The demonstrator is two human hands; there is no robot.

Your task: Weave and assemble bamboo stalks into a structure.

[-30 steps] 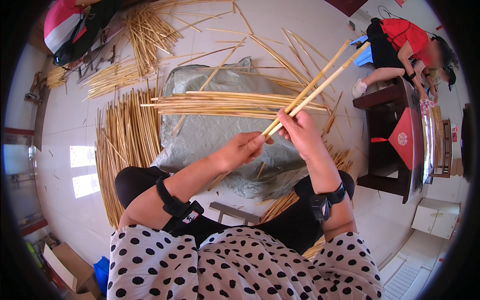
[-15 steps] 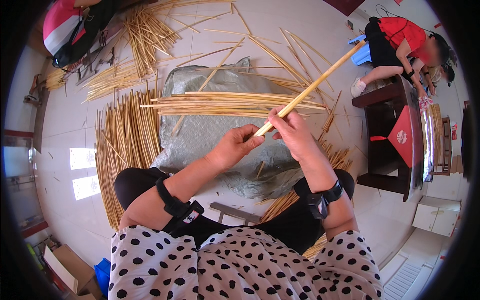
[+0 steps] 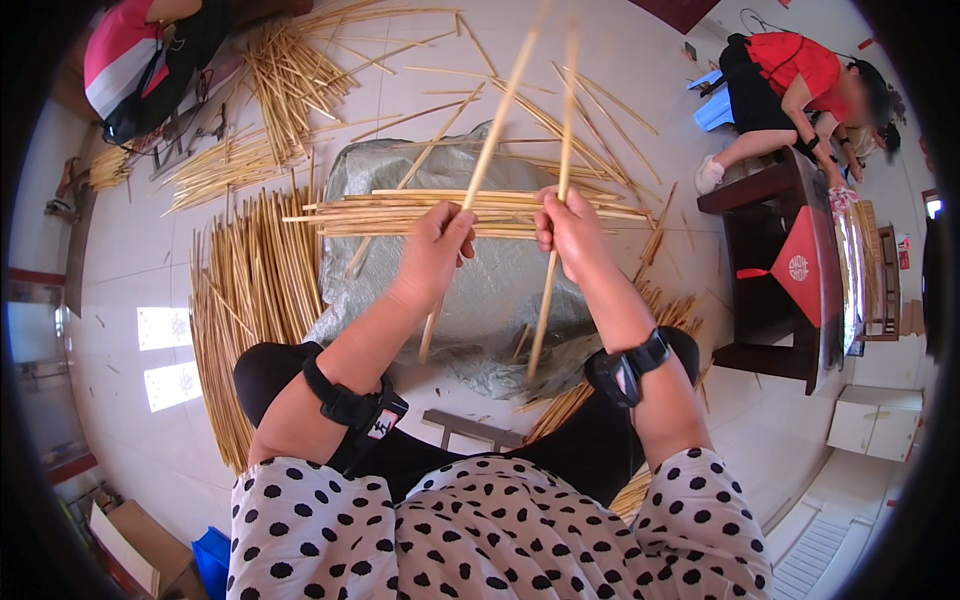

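Note:
My left hand (image 3: 432, 250) is closed around a long, thin straw-coloured stick (image 3: 495, 135), which slants up and to the right. Another such stick (image 3: 567, 115) stands nearly upright in my right hand (image 3: 575, 232), also closed. Both sticks run below the hands toward my lap, apart from each other, their ends blurred. Just beyond my hands, a loose bundle of sticks (image 3: 375, 212) lies crosswise on a grey-green plastic sheet (image 3: 365, 275) that covers something bulky.
A dense row of sticks (image 3: 250, 270) lies at my left, more (image 3: 670, 310) by my right knee. Scattered sticks (image 3: 290, 90) cover the far floor. A dark wooden table (image 3: 770, 280) stands right, a person in red (image 3: 795, 70) behind it. Another person (image 3: 150, 60) works far left.
My hands were together on what looked like one thick stick slanting right. Now they are apart, each with its own stick; the left hand has risen and moved away from the right.

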